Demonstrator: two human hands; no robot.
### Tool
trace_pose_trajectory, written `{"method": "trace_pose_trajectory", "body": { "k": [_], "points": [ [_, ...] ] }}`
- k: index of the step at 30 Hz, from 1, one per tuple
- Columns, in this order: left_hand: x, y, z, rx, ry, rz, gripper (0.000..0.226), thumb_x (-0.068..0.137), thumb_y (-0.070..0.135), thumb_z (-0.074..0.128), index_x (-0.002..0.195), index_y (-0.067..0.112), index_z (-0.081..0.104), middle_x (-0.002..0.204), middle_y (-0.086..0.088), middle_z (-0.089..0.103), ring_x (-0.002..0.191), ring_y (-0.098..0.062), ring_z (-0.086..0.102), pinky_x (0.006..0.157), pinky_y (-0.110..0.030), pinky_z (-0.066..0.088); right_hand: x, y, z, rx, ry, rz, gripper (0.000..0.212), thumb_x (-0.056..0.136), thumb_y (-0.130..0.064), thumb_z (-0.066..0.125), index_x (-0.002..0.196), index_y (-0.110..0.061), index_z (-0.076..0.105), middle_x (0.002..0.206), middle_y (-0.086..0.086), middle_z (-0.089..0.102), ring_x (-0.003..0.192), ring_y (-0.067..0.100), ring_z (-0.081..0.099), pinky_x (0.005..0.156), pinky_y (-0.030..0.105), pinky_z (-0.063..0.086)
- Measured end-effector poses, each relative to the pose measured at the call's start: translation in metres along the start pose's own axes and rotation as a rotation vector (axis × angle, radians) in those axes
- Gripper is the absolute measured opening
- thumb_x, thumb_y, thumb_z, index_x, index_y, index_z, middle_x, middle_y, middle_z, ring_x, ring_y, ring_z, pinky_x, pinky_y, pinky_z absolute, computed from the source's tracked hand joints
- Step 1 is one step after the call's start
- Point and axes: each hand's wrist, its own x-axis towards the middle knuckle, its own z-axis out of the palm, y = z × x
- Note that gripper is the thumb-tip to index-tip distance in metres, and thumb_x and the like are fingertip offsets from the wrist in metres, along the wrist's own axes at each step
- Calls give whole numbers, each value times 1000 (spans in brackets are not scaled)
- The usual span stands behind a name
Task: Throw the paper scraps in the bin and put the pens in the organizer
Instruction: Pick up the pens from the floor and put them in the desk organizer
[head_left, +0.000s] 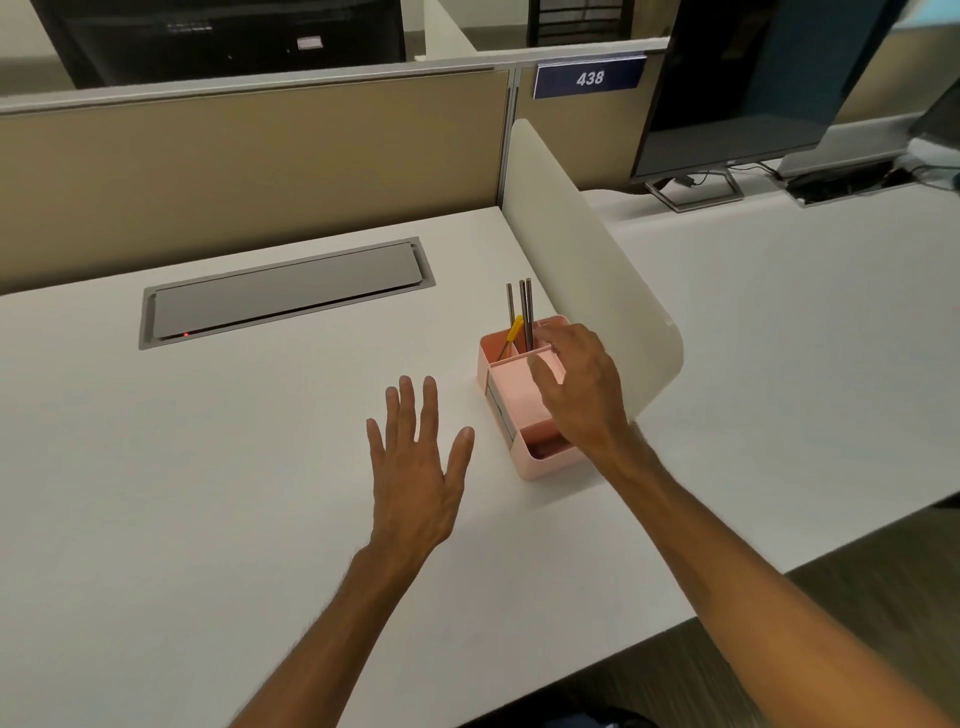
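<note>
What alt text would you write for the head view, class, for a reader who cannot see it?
A person's right hand reaches over a pink organizer holding three grey pens and a yellow one on a white desk. The left hand hovers open beside it, near a pale divider.

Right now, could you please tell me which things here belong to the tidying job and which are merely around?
Job: pink organizer; pens standing in its back compartment; right hand over it.
Around: cable hatch, monitor, white divider, sign 438.
</note>
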Motion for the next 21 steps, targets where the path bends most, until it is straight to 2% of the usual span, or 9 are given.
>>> {"method": "trace_pose_trajectory", "body": {
  "k": [3, 7, 10, 13, 17, 21],
  "points": [
    [-11, 1, -4, 46, 6, 39, 78, 91, 68, 7, 157, 32, -12, 169, 1, -18, 156, -19, -19, 126, -52, -6, -30, -13, -5, -7, 7, 11, 43, 96, -28, 64, 137, -14, 59, 142, 5, 60, 133, 22, 52, 113, 38, 41],
    [-33, 3, -4, 83, 15, 110, 78, 93, 68, 11, 156, 31, -14, 168, 1, -20, 155, -19, -21, 125, -54, -6, -79, -24, -15, -89, 35, -60, 57, 97, -31, 64, 146, -8, 48, 154, 12, 46, 144, 30, 41, 113, 53, 41],
    [-52, 7, -4, 139, 14, 133, 82, 88, 75, -3, 157, 32, -13, 168, 0, -21, 155, -21, -20, 125, -56, -5, -117, -24, -26, -117, 14, -55, 65, 100, -39, 57, 154, -11, 33, 164, 8, 27, 154, 27, 19, 120, 55, 28],
    [-79, 16, -1, 168, 3, 192, 89, 82, 80, -15, 157, 33, -12, 168, 0, -21, 155, -21, -20, 124, -58, -6, -162, -21, -42, -167, 50, -1, 69, 102, -46, 50, 158, -17, 23, 168, 3, 15, 156, 21, 7, 124, 53, 20],
    [-126, 24, 10, 146, -34, 315, 87, 87, 79, -7, 159, 32, -7, 169, 1, -18, 156, -21, -18, 125, -58, -5, -233, -18, -64, -257, 37, 169, 71, 103, -57, 34, 160, -29, 4, 169, -1, -4, 155, 15, -9, 126, 47, 8],
    [-182, 29, 26, 97, -86, 451, 80, 94, 73, 7, 162, 32, -2, 170, 3, -17, 156, -19, -19, 126, -55, -9, -313, -19, -93, -266, 68, 303, 70, 102, -55, 36, 160, -28, 10, 169, 4, 1, 156, 18, -5, 126, 48, 7]
  ]
}}
